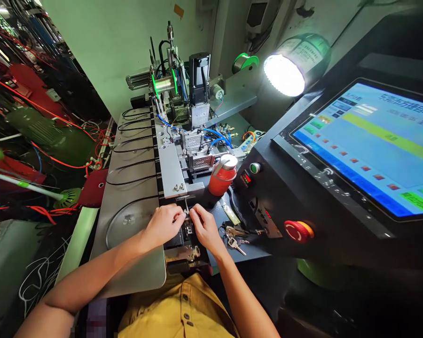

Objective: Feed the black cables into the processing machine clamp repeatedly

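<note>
My left hand (166, 224) is closed, its thumb and fingers pinched together at the left of a small metal fixture (189, 229). Facing it, my right hand (204, 226) pinches at the fixture's right side. Whatever the fingertips hold is too small and covered to name. Just beyond them is the near end of a flat metal plate (171, 169) with small screws. A black cable (109, 225) curves over the grey metal tabletop (141, 277) and runs toward the fixture near my left hand.
Several black cables (134, 149) lie on the tabletop to the left. Pneumatic cylinders (199, 150) stand ahead. A red bottle (223, 176), keys (235, 239) and a control panel with a touchscreen (373, 145) and emergency stop button (298, 231) are right. A lit lamp (285, 75) hangs above.
</note>
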The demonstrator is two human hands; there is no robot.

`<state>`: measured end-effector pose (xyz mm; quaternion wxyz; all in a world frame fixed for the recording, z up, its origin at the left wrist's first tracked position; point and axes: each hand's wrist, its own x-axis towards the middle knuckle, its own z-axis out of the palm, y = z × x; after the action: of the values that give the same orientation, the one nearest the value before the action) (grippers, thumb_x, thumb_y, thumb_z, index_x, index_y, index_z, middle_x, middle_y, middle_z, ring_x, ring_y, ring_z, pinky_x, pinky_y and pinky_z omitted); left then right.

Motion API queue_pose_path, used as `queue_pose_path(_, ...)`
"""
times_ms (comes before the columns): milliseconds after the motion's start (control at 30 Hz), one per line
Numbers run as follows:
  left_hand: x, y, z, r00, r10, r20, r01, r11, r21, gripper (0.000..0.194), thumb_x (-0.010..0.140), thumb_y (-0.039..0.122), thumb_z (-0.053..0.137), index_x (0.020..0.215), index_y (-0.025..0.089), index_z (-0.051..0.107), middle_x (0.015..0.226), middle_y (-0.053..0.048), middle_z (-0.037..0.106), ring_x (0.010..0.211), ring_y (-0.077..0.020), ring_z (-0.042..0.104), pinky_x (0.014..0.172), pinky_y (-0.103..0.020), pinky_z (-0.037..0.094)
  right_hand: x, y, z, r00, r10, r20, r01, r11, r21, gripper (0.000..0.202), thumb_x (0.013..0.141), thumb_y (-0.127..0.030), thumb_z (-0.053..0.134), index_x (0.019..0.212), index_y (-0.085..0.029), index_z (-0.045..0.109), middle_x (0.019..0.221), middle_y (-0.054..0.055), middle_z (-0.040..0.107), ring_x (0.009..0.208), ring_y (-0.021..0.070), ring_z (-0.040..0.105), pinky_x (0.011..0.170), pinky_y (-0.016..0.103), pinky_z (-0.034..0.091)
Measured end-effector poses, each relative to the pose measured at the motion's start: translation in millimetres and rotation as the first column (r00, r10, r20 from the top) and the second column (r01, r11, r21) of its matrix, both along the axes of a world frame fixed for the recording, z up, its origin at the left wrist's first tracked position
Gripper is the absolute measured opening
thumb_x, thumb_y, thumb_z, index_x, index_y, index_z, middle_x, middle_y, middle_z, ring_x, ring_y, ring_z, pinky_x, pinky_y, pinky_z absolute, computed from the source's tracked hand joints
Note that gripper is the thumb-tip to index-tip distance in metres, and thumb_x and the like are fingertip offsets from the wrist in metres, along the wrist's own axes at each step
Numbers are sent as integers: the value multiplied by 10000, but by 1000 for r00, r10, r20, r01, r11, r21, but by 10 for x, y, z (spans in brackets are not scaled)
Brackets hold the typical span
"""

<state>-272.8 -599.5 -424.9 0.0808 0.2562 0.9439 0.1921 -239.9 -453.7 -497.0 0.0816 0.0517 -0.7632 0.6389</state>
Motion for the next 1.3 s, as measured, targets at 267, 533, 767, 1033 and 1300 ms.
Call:
queue_pose_path(267,93,-207,-104,873,-284,-396,267,959,-97,289,954,149,435,1114,248,654,908,-16,656,720,-105,607,640,-189,448,16,-61,-90,998,-67,-5,66,992,-105,304,962,-345,405,692,-210,373,643,-43,340,603,115,316,548,250,287)
queue_pose_path(533,87,-184,-161,813,-325,-483,331,941,-75,312,936,99,421,1083,215,670,915,-25,682,730,-115,607,642,-201,463,31,-68,-98,998,-62,10,63,990,-127,317,971,-377,398,702,-210,377,659,-43,337,606,117,328,557,245,295)
queue_pose_path(767,114,-156,-154,811,-337,-479,309,941,-140,306,919,78,432,1092,193,658,931,-40,687,725,-134,598,650,-229,474,17,-78,-103,998,-53,20,55,989,-139,323,969,-384,403,699,-210,373,660,-44,340,609,117,333,569,242,303)
queue_pose_path(1033,98,-205,-69,910,-267,-318,259,963,-68,276,928,116,464,1114,222,638,998,-22,658,808,-139,627,731,-243,507,62,55,-67,992,-128,18,128,992,-18,309,984,-329,371,698,-213,382,643,-43,360,584,122,363,557,246,312)
queue_pose_path(1300,97,-271,-71,949,-167,-267,154,986,-68,158,928,189,523,946,204,679,880,-8,647,745,-146,631,695,-261,496,134,124,81,961,7,-275,154,816,557,237,884,-72,365,985,-162,560,894,92,586,821,216,519,705,316,419)
